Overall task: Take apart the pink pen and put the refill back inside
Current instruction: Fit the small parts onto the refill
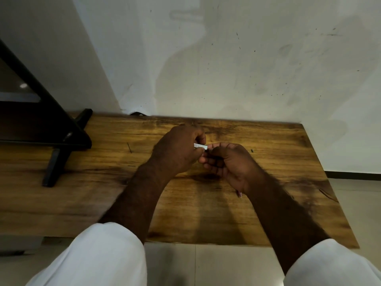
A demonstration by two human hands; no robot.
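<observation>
White sleeves (pixel 99 256) nearest; both hands' (pixel 177 149) grip around a mostly hidden pen (pixel 200 146).

Above the table (pixel 206 213), left hand (pixel 177 149) and right hand (pixel 228 162) meet, both closed on a pale pen (pixel 200 146); its pink tip shows below the right palm.

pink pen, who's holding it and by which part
Both hands grip it: the left hand pinches the pale end of the pen, the right hand wraps the rest; a pink tip pokes out below.
</observation>
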